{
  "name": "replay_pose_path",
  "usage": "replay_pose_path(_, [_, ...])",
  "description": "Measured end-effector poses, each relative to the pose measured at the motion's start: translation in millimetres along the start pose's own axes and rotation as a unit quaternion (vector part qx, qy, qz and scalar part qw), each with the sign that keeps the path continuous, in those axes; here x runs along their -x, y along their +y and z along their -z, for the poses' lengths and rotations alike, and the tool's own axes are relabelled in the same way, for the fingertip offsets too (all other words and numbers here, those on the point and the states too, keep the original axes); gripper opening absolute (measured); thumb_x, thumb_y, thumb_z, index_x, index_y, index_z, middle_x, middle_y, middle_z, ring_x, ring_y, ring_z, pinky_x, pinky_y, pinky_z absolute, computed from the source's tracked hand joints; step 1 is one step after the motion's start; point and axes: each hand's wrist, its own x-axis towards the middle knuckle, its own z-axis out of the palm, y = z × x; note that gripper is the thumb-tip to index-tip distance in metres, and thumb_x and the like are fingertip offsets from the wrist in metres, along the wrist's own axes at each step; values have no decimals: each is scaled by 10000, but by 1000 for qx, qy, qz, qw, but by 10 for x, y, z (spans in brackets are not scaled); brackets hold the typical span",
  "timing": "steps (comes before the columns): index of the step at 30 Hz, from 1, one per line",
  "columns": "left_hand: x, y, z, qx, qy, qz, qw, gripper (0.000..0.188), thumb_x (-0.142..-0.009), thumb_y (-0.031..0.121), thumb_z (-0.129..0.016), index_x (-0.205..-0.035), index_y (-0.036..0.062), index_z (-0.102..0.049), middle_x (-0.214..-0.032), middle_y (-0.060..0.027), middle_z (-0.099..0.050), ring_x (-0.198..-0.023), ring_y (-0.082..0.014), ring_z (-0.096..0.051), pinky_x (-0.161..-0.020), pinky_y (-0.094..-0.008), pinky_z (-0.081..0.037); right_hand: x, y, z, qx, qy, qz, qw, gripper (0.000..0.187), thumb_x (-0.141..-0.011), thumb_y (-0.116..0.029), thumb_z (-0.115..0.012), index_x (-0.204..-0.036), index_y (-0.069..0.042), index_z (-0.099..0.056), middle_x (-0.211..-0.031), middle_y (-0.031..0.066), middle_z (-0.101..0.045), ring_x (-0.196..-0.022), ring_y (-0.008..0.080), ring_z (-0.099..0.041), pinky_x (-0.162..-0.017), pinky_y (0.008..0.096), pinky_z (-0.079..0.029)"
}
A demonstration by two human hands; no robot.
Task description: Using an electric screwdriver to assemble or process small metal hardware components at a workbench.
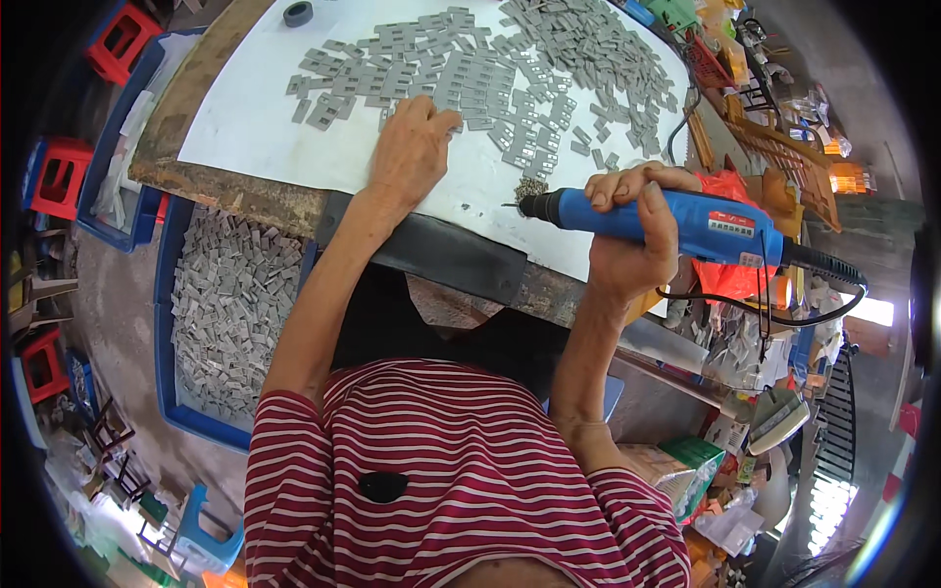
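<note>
Over the near right part of the white sheet (235, 122), the blue power tool (704, 227) sits clamped in the right hand (637, 235), the fingers over its top and the thumb along its near side. The left hand (416, 145) rests at the near edge of the flat gray pieces (475, 83), fingers bent and bunched close; whether a piece is pinched under them I cannot tell. By the tool's dark nose lies a small heap of grit (531, 187) — touching or just beside, it is hard to say.

A tug from the thick cord (828, 263) or a loosened one-handed hold could swing the tip toward the left hand or scrape the sheet. A careless sweep of the left wrist might scatter the loose pieces.

The tool's long axis runs nearly crosswise — nose to the left and slightly away from the body, cord end to the right and a little nearer.
</note>
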Motion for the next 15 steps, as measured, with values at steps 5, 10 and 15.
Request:
replay_pose_path(5, [14, 6, -8, -18, -10, -9, 1000, 191, -718, 7, -610, -902, 59, -614, -789, -101, -492, -788, -279, -491, -715, -359, -412, -7, 28, -59, -32, 54, 5, 998, 244, -742, -15, -554, -959, 10, -445, -637, 138, -515, -538, 240, -536, -569, 362, -453])
replay_pose_path(10, [49, 44, 16, -1, -23, -18, 1000, 156, -734, 15, -592, -881, 62, -609, -797, -99, -490, -808, -275, -490, -718, -362, -417, -11, 32, -61, -39, 44, 1, 998, 250, -736, -4, -553, -959, 12, -441, -626, 135, -511, -538, 239, -538, -571, 354, -453])
replay_pose_path(15, [66, 90, 50, 17, -52, 0, 998, 191, -722, 5, -609, -910, 41, -604, -836, -105, -507, -848, -283, -494, -751, -360, -414, -9, 21, -56, -34, 52, -3, 998, 249, -735, -1, -554, -957, 12, -441, -624, 135, -512, -535, 237, -538, -570, 353, -453])
